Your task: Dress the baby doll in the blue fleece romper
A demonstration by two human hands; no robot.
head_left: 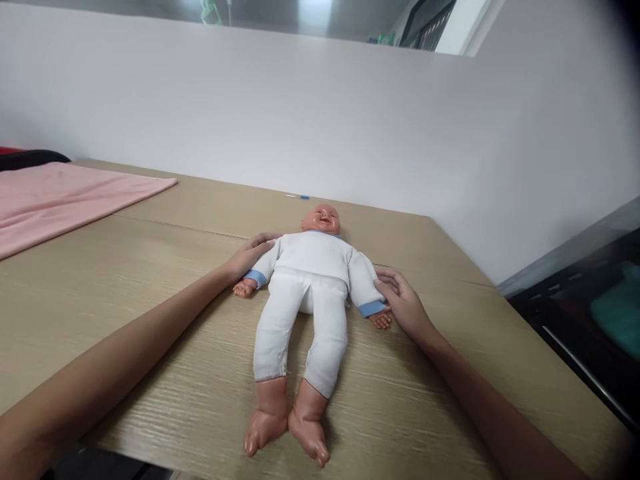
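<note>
A baby doll (313, 267) lies on its back on the wooden table, head toward the wall and bare feet toward me. It wears a white top with blue cuffs and white trousers. My left hand (254, 253) is at the sleeve on the left, fingers closed about its outer side and partly hidden by it. On the other side, my right hand (404, 303) has its thumb and bent fingers against the other sleeve, just above the blue cuff. Both of the doll's arms are spread a little from its body.
A pink cloth (65, 200) is spread on the table (175, 320) at the left, with a dark and red item (30, 158) behind it. Near the wall (280, 113) lies a blue-and-white pen-like item (299, 197). Dark furniture (575, 300) stands beyond the table's right edge.
</note>
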